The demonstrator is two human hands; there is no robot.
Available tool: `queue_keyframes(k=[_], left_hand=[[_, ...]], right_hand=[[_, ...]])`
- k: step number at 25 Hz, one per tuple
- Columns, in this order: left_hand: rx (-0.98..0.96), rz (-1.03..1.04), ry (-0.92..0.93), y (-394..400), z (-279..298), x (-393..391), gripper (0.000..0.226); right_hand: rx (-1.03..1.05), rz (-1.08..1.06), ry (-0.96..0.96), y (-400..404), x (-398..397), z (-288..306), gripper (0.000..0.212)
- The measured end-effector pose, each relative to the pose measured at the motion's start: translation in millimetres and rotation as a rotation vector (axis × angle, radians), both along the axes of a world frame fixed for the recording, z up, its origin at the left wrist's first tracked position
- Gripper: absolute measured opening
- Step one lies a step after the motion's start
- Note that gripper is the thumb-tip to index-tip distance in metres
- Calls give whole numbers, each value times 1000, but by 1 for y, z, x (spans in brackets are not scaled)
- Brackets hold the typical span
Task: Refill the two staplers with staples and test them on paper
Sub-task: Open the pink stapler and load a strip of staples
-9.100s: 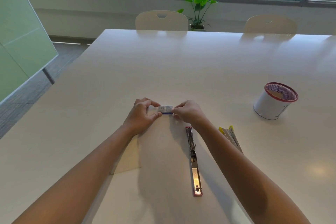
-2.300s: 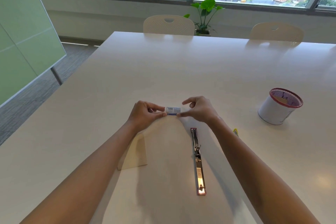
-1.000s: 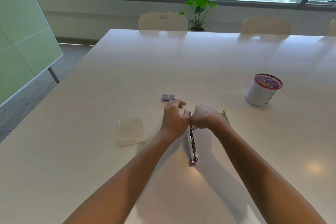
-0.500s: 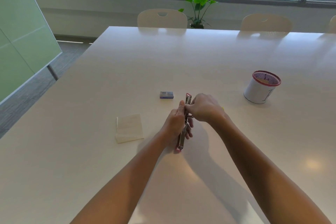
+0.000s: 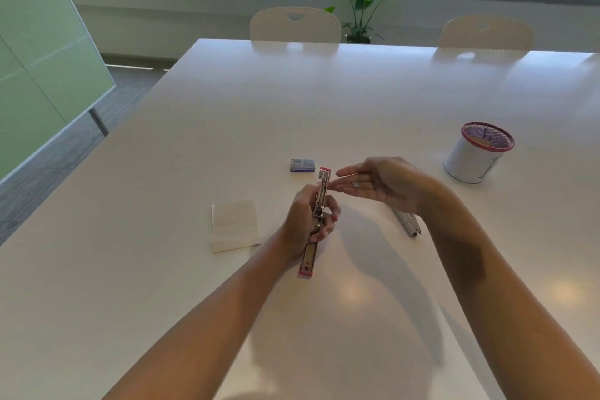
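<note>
**deskjockey:** so what's each hand doing here?

**me:** left hand [image 5: 308, 217] is wrapped around the pink stapler [image 5: 314, 225], which is swung open into one long strip; I've got it gripped about the middle, near the hinge, so the metal channel faces my other hand and doesn't flop around. Right hand [image 5: 380, 183] is flat and relaxed, palm turned up, fingers [image 5: 344, 172] straight and reaching toward the stapler's far end; there's a small silvery bit lying on them — I'd guess a short strip of staples, but it's too tiny to swear to; nothing is pinched.

**deskjockey:** and the rest of the kit?

**me:** the staple box [image 5: 302, 165], a little blue-and-white card thing with a barcode, sits on the table [image 5: 162, 237] just beyond the stapler tip, close enough to grab more; the second stapler [image 5: 407, 224] lies flat behind my right wrist, mostly hidden, just a grey metal end showing — parked there until its turn, I reckon. The test paper [image 5: 234, 225], a soft folded cream square, waits to the left of my left hand. Off to the right, well apart, there's a white cylindrical mesh pen pot [image 5: 477, 157] with a red rim.

**deskjockey:** surface looks slick

**me:** yeah, glossy white tabletop, reflects the window light; loose staples would probably skate on it, hence loading from the palm.
</note>
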State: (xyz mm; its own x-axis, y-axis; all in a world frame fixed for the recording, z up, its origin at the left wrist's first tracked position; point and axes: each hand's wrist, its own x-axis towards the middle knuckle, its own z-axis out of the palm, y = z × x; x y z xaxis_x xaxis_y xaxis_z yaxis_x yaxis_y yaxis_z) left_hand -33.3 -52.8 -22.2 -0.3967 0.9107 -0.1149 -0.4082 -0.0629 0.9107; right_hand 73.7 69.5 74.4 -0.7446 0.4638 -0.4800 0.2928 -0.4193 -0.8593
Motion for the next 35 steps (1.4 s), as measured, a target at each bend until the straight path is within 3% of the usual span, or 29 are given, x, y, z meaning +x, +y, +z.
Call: queue_keyframes(k=[3,8,20,24,29,32,35], left_hand=[[25,-7,7,-1,-1,0,38],[30,-25,5,-1,0,0,41],[51,-57,1,1,-5,-3,46],[43,-68,-8,1,-5,-3,48],[28,-80,-21,2,-4,-4,50],[-2,-81,-29,2,-3,-3,50],[-6,-76,-17,1,-2,-3,50]], right_hand=[[-132,16,108,0,4,0,41],[-182,64,183,4,8,-4,38],[-76,34,154,4,3,-7,19],[212,32,92,2,-1,-13,18],[831,50,3,-5,-6,-24,12],[958,116,8,-11,-7,-29,9],[944,85,2,-11,-8,-32,9]])
